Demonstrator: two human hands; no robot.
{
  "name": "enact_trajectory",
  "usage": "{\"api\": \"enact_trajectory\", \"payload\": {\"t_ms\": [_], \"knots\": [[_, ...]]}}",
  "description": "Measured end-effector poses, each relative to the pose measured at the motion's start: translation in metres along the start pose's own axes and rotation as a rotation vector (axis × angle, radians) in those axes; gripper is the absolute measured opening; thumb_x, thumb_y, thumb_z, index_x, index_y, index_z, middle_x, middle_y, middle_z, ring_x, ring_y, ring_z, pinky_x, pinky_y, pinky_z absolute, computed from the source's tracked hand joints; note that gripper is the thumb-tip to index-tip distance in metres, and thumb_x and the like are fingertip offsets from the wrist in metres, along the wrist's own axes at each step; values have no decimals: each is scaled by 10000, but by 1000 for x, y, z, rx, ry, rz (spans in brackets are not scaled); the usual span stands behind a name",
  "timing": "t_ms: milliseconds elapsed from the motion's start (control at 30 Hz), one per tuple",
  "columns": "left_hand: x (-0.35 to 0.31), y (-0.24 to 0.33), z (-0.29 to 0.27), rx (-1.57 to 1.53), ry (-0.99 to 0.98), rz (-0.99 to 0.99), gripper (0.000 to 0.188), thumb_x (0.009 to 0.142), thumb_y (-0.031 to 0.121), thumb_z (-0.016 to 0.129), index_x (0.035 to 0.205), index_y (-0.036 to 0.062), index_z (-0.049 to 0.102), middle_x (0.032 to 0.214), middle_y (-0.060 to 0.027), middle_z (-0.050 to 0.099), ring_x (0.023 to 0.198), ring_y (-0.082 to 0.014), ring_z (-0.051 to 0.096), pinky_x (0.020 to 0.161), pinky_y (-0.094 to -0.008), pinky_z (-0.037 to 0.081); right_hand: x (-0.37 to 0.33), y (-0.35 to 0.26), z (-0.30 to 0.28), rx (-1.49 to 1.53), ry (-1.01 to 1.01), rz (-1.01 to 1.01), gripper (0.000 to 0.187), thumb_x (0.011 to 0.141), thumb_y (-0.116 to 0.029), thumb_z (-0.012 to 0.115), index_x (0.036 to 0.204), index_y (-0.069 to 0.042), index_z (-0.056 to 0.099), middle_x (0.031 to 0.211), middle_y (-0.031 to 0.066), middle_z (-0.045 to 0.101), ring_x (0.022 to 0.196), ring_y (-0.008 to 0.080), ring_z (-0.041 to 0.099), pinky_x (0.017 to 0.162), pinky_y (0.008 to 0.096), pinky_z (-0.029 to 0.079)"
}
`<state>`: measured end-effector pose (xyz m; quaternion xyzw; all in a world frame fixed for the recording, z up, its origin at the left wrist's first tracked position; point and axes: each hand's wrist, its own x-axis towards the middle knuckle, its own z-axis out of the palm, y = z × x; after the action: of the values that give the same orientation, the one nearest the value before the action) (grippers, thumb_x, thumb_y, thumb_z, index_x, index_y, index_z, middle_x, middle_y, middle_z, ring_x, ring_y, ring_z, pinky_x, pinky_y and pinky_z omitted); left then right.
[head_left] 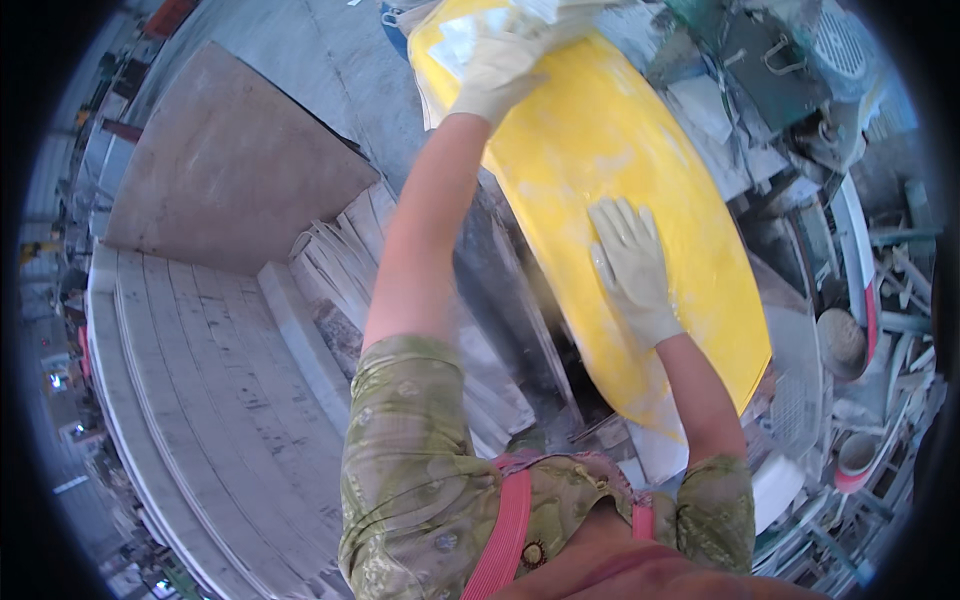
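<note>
A long, curved yellow panel [600, 150] with whitish smears stretches away from me. My left hand [500, 70], in a pale glove, reaches over its far end. Pale crumpled cloth [455, 42] shows at that hand; the fingers appear closed on it, though blur softens their outline. On the nearer half of the panel my right hand [637, 270], also gloved, rests flat with fingers stretched out and nothing in them.
To the left stand a stack of long grey boards [220, 400] and a large brown sheet [230, 160]. Cluttered scrap lies along the right, with a round bowl-like container [843, 340] and a smaller cup-like one [857, 455]. Grey floor [330, 60] shows beyond.
</note>
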<state>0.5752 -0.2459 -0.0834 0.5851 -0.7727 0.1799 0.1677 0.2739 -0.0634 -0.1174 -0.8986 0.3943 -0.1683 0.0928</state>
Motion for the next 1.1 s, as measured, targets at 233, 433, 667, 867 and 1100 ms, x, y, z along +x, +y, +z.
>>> {"api": "enact_trajectory", "payload": {"t_ms": [233, 433, 667, 867, 1100], "knots": [[44, -2, 18, 242, -302, -54, 407, 906, 122, 632, 1311, 139, 666, 1272, 24, 675, 1228, -214, 606, 1080, -722, 324, 3, -1, -1, -21, -27, 0, 515, 1007, -195, 560, 1496, -46, 497, 1540, 187, 492, 1457, 385, 410, 1235, 549, 243], [58, 0, 60, 234, -194, -249, 306, 965, 159, 576, 1216, 102, 741, 1209, -42, 712, 1216, -227, 621, 1071, -816, 241, 3, -3, -4, 7, -50, -9, 500, 1014, -194, 539, 1477, -14, 480, 1538, 193, 474, 1457, 383, 386, 1241, 557, 225], [52, -18, 72, -11, -96, -316, 302, 940, 135, 541, 1116, 32, 764, 1185, -222, 694, 1095, -382, 669, 1150, -783, 116, 4, -3, -3, 13, -51, 4, 488, 1008, -191, 538, 1462, -17, 491, 1524, 202, 483, 1452, 385, 391, 1238, 563, 228], [51, -30, 71, 151, -103, -223, 306, 951, 125, 524, 1148, 30, 738, 1138, -197, 708, 1062, -373, 669, 1073, -854, 185, 4, -1, -3, -3, -59, 10, 489, 1012, -205, 532, 1465, -25, 497, 1526, 198, 487, 1451, 384, 395, 1240, 556, 228], [48, -31, 41, 224, -329, -96, 309, 935, 114, 554, 1194, 48, 710, 1152, -137, 711, 1103, -328, 648, 1034, -848, 278, 1, 0, 0, 25, 3, -12, 498, 985, -147, 593, 1466, -37, 524, 1508, 195, 521, 1439, 386, 437, 1226, 552, 260]]}}
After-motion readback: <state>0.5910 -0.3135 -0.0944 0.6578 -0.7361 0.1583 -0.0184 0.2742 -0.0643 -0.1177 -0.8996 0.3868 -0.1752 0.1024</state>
